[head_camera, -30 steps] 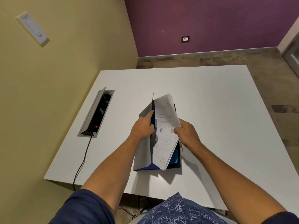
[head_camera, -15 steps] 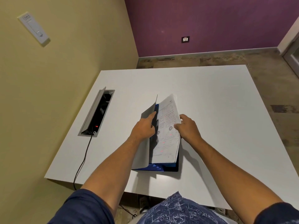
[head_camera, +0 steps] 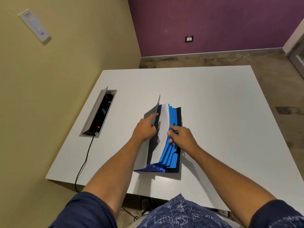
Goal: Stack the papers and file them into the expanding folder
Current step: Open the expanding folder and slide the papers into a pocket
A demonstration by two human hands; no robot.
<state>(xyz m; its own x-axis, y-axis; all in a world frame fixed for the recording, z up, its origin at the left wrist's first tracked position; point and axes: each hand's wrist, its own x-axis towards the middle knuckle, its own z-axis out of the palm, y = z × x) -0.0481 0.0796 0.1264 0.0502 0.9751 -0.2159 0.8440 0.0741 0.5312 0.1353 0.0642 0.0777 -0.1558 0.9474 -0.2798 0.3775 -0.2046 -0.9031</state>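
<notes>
On the white worktop [head_camera: 213, 99] the expanding folder [head_camera: 171, 150] lies open, papers [head_camera: 162, 135] standing in its front pocket beside blue dividers, left hand [head_camera: 144, 129] holding back the grey cover [head_camera: 148, 117], right hand [head_camera: 182, 137] loosely spread, fingertips on the papers' edge.

One expanding folder [head_camera: 171, 145] before me, one stack of papers [head_camera: 162, 134], my two hands — left hand [head_camera: 144, 129], right hand [head_camera: 184, 137] — one table [head_camera: 213, 104], one cable box [head_camera: 100, 112] far left.
</notes>
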